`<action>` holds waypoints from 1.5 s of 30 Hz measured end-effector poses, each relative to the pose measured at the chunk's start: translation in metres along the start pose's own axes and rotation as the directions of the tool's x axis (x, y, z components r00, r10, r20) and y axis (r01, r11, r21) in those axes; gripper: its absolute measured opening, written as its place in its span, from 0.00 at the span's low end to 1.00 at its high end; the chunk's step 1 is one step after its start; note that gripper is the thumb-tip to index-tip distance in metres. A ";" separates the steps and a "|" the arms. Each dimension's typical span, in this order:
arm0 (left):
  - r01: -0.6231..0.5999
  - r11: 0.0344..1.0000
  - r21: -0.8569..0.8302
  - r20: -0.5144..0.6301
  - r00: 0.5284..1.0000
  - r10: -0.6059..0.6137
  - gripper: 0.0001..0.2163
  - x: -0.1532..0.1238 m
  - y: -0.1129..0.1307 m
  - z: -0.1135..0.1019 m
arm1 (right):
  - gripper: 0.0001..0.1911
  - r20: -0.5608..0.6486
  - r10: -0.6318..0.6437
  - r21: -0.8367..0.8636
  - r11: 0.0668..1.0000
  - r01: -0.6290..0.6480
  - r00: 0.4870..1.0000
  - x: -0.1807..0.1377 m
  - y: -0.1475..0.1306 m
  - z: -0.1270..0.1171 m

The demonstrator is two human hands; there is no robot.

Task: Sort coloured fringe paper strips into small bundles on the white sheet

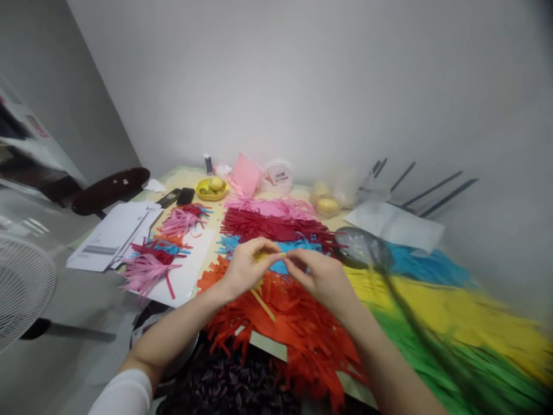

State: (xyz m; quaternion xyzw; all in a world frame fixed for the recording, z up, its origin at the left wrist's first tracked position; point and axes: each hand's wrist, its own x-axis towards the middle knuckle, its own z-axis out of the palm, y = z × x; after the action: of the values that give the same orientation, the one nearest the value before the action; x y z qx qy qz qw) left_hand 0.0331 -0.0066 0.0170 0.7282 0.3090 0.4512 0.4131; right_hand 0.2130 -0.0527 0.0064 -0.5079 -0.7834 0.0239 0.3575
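Note:
My left hand and my right hand meet above the middle of the table, fingertips pinched together on a small yellow paper strip. Part of the strip is hidden by the fingers. A yellow length shows below my left hand; whether it joins the pinched piece I cannot tell. Under both hands lies a heap of orange fringed paper. Just beyond it are blue fringe, dark red fringe and pink fringe.
At left, multicoloured tassel bunches lie by white papers and phones. A yellow bowl holds fruit. Yellow fringe and green fringe spread right, near a blurred dark stand. A fan stands left.

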 end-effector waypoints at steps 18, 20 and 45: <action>0.066 0.989 -0.136 0.051 0.997 -0.059 0.08 -0.035 -0.004 -0.010 | 0.13 0.039 0.299 0.478 0.832 -0.280 0.953 -0.021 -0.044 0.006; 0.085 0.981 -0.174 0.038 0.996 -0.080 0.09 -0.036 -0.006 -0.009 | 0.13 0.038 0.313 0.515 0.808 -0.287 0.949 -0.021 -0.047 0.009; 0.215 0.948 -0.235 -0.039 0.972 -0.230 0.08 -0.083 -0.002 -0.001 | 0.13 -0.104 0.629 0.702 0.595 -0.391 0.770 -0.053 -0.084 0.049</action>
State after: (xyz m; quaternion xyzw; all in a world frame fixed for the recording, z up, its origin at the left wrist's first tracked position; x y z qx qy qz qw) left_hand -0.0017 -0.0740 -0.0178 0.6210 0.3484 0.4580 0.5322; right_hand 0.1309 -0.1203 -0.0240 -0.5543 -0.4681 0.3056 0.6166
